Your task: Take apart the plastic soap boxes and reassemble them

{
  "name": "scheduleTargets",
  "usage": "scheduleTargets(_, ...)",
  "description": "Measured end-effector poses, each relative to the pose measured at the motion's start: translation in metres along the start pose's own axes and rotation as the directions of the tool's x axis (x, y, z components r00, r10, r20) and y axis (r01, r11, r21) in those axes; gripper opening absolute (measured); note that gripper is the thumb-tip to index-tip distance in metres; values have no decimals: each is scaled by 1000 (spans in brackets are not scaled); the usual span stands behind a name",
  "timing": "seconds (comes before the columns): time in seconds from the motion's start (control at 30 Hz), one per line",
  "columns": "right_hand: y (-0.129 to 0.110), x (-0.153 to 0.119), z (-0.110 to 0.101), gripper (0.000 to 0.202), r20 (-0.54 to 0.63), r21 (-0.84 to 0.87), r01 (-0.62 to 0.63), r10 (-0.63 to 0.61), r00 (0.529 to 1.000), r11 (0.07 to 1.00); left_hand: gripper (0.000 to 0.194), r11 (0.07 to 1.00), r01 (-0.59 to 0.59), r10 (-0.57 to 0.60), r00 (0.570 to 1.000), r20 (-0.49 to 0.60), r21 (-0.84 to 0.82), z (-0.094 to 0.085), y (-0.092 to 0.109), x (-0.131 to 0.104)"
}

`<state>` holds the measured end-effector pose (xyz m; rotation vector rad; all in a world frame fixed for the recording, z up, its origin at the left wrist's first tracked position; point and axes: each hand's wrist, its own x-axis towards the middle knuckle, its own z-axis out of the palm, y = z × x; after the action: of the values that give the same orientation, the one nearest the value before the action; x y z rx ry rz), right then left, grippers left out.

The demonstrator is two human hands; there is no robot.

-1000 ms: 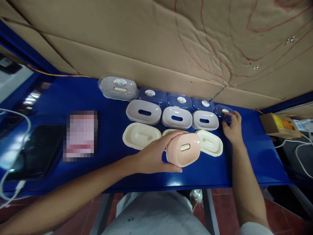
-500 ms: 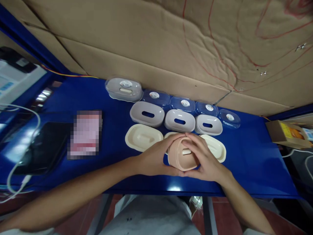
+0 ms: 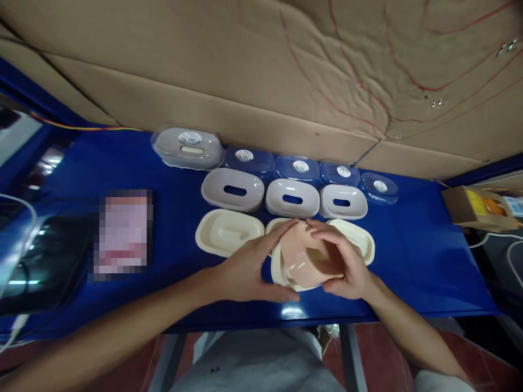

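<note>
Between half a second ago and now, the peach shell has tipped over in my grip, and the rim of a cream tray has come into view beneath it. Before, the two sat snugly together; now they lie at an angle to each other, overlapping, so I judge the pair is coming apart, though I can't tell whether they touch deeper in.

My left hand is curved round the cream tray, thumb along its near side, fingers at its far side (whether those fingertips also brush the shell, I can't tell). My right hand pinches the peach shell, thumb below and fingers over the far edge. Both pieces are between my two hands, in front of the worktop's row of trays.

A second ago my right hand was at the end clear lid; that lid now lies beyond it, off to its right. Just past my hands stand three pale grey shells, the middle one nearest to straight ahead; another cream tray lies beyond my left hand, one more beside my right
</note>
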<state>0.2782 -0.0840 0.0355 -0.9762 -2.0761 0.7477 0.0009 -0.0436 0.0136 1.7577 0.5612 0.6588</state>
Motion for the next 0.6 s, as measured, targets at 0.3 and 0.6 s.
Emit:
scheduleTargets(0.3,12,-11,-46,87,-178,189,-212,246,953,959,109,1000,-30,30,1000,-9,5,-4,9,2)
scheduleTargets(0.6,25,-44,-133,82,-253,-105,-506,469,846,856,104,996,29,-32,999,42,82,-1,14,1)
